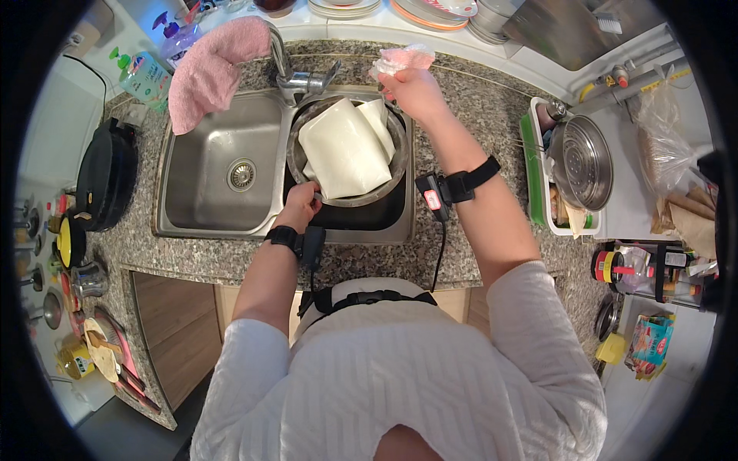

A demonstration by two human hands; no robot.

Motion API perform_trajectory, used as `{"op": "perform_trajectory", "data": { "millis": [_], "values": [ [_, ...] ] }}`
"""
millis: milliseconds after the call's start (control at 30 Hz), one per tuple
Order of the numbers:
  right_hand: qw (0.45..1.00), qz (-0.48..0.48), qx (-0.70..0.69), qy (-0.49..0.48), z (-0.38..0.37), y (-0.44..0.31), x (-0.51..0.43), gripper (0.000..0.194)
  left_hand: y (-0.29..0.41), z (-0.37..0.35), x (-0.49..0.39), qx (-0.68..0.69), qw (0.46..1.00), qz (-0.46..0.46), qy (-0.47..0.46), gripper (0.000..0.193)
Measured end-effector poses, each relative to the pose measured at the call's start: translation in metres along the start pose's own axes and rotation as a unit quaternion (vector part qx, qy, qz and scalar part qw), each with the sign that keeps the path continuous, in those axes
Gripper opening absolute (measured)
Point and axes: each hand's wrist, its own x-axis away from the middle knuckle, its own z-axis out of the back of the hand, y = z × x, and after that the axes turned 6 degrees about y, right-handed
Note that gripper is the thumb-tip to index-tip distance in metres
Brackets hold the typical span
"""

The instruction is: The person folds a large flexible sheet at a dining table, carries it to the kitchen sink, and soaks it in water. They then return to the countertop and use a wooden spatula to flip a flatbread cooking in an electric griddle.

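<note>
My left hand [302,203] grips the near left rim of a round metal basin [398,183] resting over the right bowl of the sink. Folded, glossy cream-white sheeting [346,150] lies inside the basin; its material is unclear. Beyond the basin's far right edge, my right hand [410,92] holds a crumpled pink and white cloth [406,57] above the granite worktop. A chrome faucet [302,82] stands behind the sink, with a pink towel [213,72] draped over its spout.
The left sink bowl [228,167] adjoins the basin. Soap bottles [143,78] and a black electric pan [106,176] stand left. At right, a white and green bin [533,173] holds a steamer insert [582,162]. Stacked plates [346,8] line the back ledge.
</note>
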Motion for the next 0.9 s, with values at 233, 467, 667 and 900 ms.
{"op": "perform_trajectory", "data": {
  "millis": [233,467,667,900],
  "values": [
    [0.994,-0.031,-0.082,-0.069,0.006,0.020,0.024,0.039,-0.014,0.012,-0.007,0.018,0.999,0.024,0.011,0.005],
    [0.972,-0.109,-0.171,-0.120,0.005,0.037,0.040,0.036,-0.002,0.015,0.033,-0.025,0.998,-0.007,0.064,0.010],
    [0.959,-0.160,-0.202,-0.116,0.001,0.053,0.043,0.034,-0.001,0.002,-0.008,-0.066,0.997,0.023,0.039,0.008],
    [0.959,-0.190,-0.161,-0.137,0.002,0.074,0.047,0.035,-0.021,-0.007,-0.079,-0.028,0.994,0.070,0.076,0.017]
  ]
}}
